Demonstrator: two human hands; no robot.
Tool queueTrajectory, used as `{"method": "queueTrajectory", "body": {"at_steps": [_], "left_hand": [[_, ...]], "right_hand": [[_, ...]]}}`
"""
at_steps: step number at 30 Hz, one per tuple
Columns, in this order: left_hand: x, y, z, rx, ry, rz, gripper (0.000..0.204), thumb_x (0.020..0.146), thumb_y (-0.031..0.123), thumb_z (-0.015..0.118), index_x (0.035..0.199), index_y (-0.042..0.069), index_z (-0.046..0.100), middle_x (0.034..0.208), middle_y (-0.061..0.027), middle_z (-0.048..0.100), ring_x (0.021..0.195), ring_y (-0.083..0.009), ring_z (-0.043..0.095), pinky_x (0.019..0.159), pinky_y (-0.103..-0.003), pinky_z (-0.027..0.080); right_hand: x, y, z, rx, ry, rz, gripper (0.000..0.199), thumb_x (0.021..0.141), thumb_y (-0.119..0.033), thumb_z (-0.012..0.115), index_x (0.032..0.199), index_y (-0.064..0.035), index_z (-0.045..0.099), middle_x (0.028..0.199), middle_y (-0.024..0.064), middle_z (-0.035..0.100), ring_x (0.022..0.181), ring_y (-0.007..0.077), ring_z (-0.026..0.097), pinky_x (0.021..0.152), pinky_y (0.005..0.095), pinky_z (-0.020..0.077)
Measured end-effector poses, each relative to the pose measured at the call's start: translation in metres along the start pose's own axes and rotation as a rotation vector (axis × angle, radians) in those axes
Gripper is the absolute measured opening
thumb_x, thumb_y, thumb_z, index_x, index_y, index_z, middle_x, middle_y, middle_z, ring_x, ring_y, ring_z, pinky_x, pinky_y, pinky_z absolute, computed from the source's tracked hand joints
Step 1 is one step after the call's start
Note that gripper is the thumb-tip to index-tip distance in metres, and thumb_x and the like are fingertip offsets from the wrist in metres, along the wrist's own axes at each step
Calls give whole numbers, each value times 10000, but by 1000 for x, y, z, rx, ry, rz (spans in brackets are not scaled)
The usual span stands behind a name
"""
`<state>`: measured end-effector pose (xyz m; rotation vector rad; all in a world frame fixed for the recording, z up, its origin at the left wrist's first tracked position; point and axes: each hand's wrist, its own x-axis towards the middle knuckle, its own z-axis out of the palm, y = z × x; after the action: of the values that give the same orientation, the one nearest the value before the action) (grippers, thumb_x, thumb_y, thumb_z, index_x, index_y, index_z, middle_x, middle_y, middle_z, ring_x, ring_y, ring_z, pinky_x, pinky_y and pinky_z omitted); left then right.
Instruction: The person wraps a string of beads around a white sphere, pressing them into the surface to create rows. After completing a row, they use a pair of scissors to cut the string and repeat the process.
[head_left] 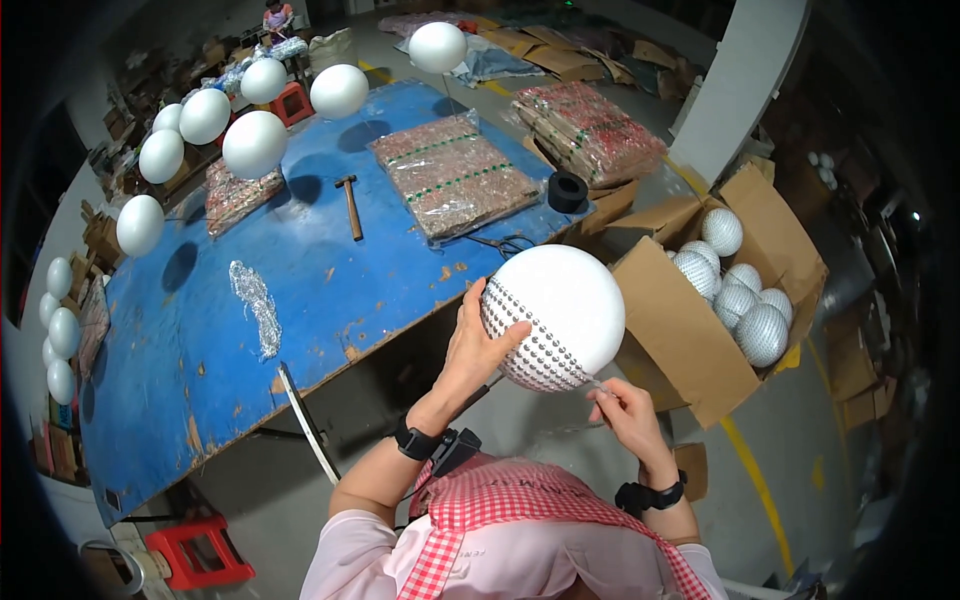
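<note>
A large white foam ball (566,300) is held up in front of me, its lower left part covered with rows of small silver beads. My left hand (478,342) presses against the beaded side, fingers spread over it. My right hand (622,408) is just below the ball, pinching a thin strand of beads that runs up to the ball's underside.
A blue worktable (300,270) carries a hammer (349,205), packets of bead strips (450,172), a roll of black tape (567,190), a loose bead strand (255,305). White balls on sticks (254,143) stand around it. An open cardboard box (690,330) holds finished silver balls (745,295). A red stool (198,552) stands lower left.
</note>
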<state>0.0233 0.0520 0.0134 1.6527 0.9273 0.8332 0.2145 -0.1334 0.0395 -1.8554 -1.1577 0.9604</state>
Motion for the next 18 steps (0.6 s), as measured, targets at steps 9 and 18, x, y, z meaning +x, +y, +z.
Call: {"method": "queueTrajectory", "body": {"at_steps": [9,18], "left_hand": [[-2,1,5,51,69,9,944,775,465,723,1432,-27,256,1368,-278,404,1244,-365,459,1034,-416,381],[-2,-2,15,-168,107,-61,843,819,452,698,1407,0,297,1319,-291,473,1223,-345,497,1017,-400,397]], "right_hand": [[-35,-36,-4,148,41,-317,72,845,-19,638,861,21,697,622,21,613,540,57,568,477,207,403],[-9,-6,-10,3,163,-423,79,830,-13,665,893,33,674,687,53,619,556,68,515,496,239,380]]}}
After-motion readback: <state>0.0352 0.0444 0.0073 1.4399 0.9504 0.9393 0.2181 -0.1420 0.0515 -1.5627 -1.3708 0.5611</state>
